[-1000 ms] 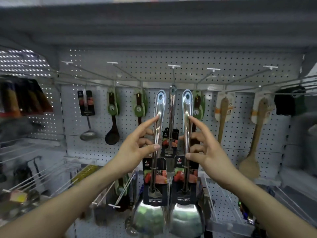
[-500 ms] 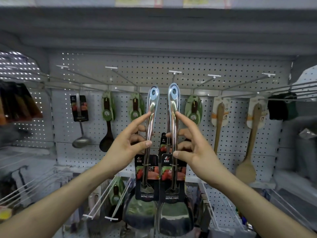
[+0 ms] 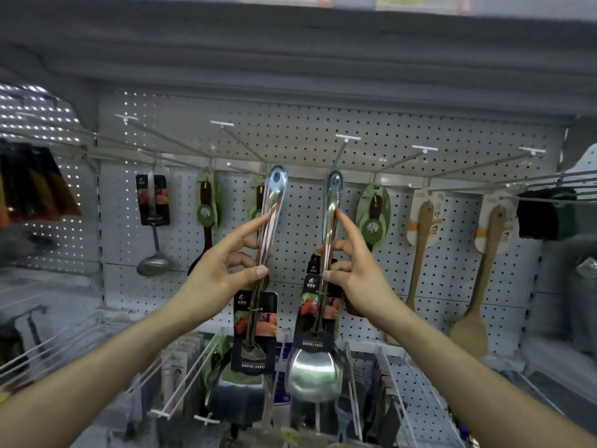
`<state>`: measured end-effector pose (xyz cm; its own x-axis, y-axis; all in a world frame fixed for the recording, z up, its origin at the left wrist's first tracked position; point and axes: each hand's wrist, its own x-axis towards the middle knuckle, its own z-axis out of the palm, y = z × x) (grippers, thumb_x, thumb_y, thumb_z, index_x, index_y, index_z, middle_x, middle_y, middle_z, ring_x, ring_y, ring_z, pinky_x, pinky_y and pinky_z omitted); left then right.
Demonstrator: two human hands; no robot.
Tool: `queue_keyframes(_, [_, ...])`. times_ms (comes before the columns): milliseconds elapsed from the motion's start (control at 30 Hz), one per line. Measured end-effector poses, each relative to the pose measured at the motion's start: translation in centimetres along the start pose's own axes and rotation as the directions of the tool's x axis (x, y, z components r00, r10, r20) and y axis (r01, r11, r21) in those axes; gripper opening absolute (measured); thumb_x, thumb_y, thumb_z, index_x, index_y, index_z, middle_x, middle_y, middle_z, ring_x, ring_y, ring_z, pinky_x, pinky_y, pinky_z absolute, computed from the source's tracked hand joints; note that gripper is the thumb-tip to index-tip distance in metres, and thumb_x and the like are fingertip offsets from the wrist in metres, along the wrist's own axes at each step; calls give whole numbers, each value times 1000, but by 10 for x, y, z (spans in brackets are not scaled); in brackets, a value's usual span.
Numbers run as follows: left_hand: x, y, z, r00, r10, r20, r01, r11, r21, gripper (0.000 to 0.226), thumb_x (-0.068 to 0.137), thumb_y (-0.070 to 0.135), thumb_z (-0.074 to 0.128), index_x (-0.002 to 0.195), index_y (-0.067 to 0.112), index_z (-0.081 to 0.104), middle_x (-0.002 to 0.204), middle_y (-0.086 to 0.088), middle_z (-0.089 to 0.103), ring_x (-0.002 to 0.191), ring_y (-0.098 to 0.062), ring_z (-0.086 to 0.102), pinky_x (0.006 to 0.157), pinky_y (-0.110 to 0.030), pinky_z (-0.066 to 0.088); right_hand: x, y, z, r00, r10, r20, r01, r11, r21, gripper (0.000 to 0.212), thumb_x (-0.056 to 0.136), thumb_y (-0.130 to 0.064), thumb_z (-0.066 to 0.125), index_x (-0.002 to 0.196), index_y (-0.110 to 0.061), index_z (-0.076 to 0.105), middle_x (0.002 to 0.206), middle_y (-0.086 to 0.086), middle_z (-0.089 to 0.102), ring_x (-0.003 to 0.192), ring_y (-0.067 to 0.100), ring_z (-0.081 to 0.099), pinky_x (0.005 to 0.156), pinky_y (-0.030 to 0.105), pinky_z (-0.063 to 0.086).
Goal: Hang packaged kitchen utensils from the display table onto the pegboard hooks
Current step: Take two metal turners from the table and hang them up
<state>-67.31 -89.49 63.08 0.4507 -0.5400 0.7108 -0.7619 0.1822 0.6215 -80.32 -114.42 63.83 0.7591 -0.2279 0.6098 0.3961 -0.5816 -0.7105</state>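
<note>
Pegboard (image 3: 323, 124), left hand (image 3: 213, 276), right hand (image 3: 358, 276), gripping utensils (image 3: 274, 195)

Head: the utensil (image 3: 274, 202) just left of the ladle (image 3: 315, 376) ends in a dark smear; ladle or turner, cannot tell.
Cards (image 3: 312, 266): behind the ladle's handle, only corners show; the rest lies behind the ladle and the right hand (image 3: 358, 276).
Black spoon (image 3: 207, 237): left of the ladle, bowl mostly behind the left hand (image 3: 219, 273).
Green card (image 3: 374, 215): just right of the ladle; what it carries is partly behind the right hand.
Packets (image 3: 32, 189): far left of the ladle, blurred, cut by the edge.
Dark bundle (image 3: 546, 215): far right of the ladle, too blurred to name.
Goods (image 3: 181, 367): below and left of the ladle, blurred.
Small print: under the brand name on the ladle's card, unreadable.
Shelf tags (image 3: 416, 1): above the ladle, cut by the top edge.
Forearms: below the ladle, cut by the bottom edge.
</note>
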Motion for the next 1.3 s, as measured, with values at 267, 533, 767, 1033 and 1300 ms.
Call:
queue_keyframes(267, [-1,-15,-27,1000,-21,2,21,999,48,82,94,17,77,155,59,42,127,-3,60,92,-26,72,88,-38,64,35,37,6,997,-6,-73,-4,989,-145,111,99,9,63,157,-73,16,146,-35,39,81,10,60,92,38,64])
queue_keyframes(533, [5,-9,-37,1000,23,-8,-23,999,38,81,90,25,77,155,58,43,127,-7,61,90,-22,74,87,-40,66,43,54,5,994,-45,-101,18,967,-253,111,101,4,64,158,-73,8,125,18,59,85,18,62,83,34,64])
queue_keyframes(767, [5,-7,-23,999,50,9,-50,998,26,81,90,22,77,154,59,43,126,-6,60,92,-24,72,96,-44,63,31,41,-17,965,-82,-248,13,963,-268,94,102,5,60,165,-54,23,115,1,58,106,13,62,91,25,56])
queue_keyframes(1033, [10,-5,24,997,67,44,-64,996,-54,91,93,23,80,157,64,30,121,2,58,90,-22,72,89,-38,63,0,-32,-7,930,-327,-169,309,943,-127,64,103,-4,65,155,-36,47,131,-1,56,124,21,62,103,35,58])
queue_keyframes(1300, [12,8,64,994,95,58,-85,985,-153,98,93,26,83,159,66,22,123,-3,61,89,-17,70,85,-33,60,-15,-63,0,959,-261,-107,263,965,9,64,99,-5,73,151,-36,52,137,-1,56,127,16,61,105,38,58])
